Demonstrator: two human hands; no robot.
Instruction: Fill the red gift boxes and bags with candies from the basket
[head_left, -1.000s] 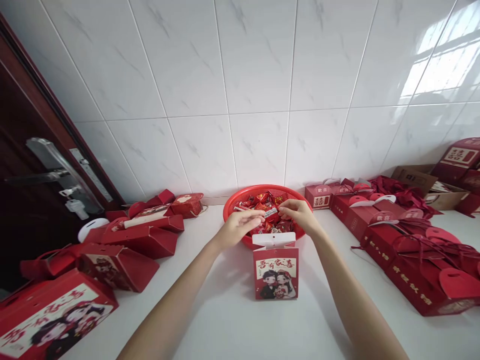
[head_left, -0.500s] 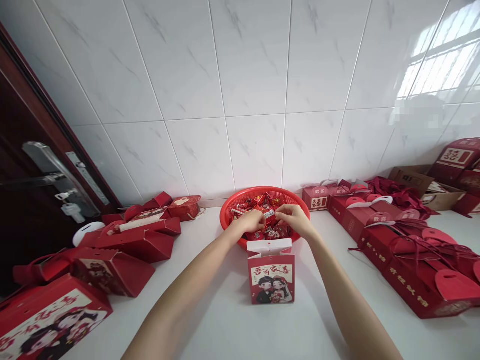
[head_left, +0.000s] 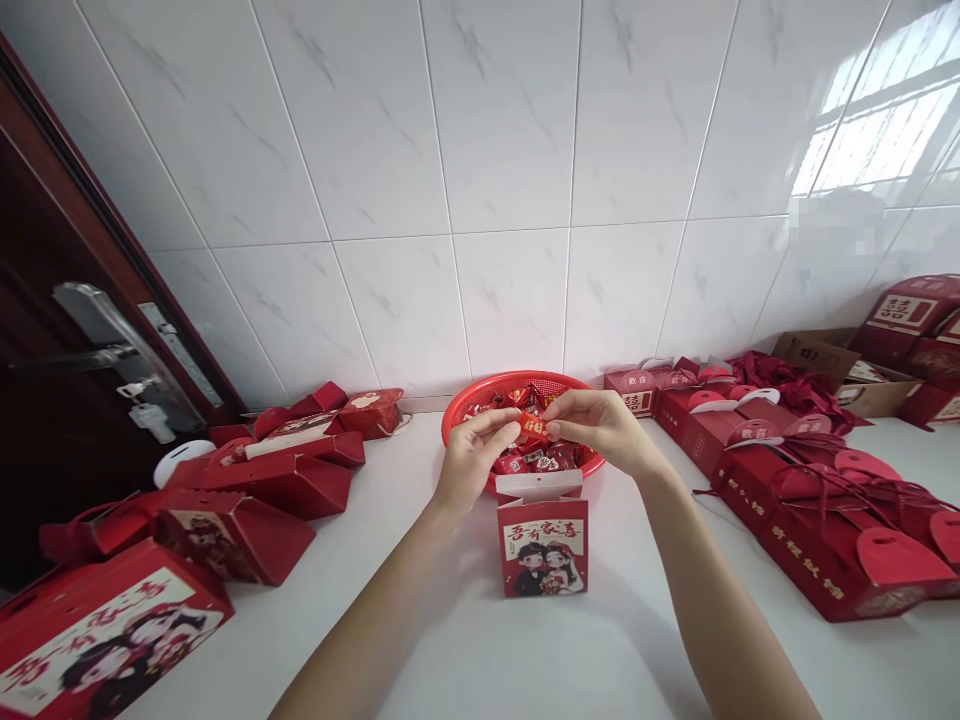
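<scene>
A small red wrapped candy point(head_left: 534, 426) with gold lettering is held up between both hands. My left hand point(head_left: 480, 450) pinches its left end, and my right hand point(head_left: 596, 425) pinches its right end. Behind and below the hands is a red plastic basket point(head_left: 459, 404) holding several red-wrapped sweets point(head_left: 551, 460). In front of the basket a red gift box point(head_left: 543, 550), printed with a cartoon couple, stands upright with its top flaps raised; its inside is hidden.
Several red boxes point(head_left: 285, 480) line the left side of the white table point(head_left: 450, 650). More boxes point(head_left: 802, 520) with ribbons stand on the right, near an open cardboard carton point(head_left: 877, 398). A tiled wall point(head_left: 510, 300) rises behind; a door handle point(head_left: 112, 330) is at left.
Both hands have lifted from among the sweets toward me, and a red candy now shows between their fingertips.
</scene>
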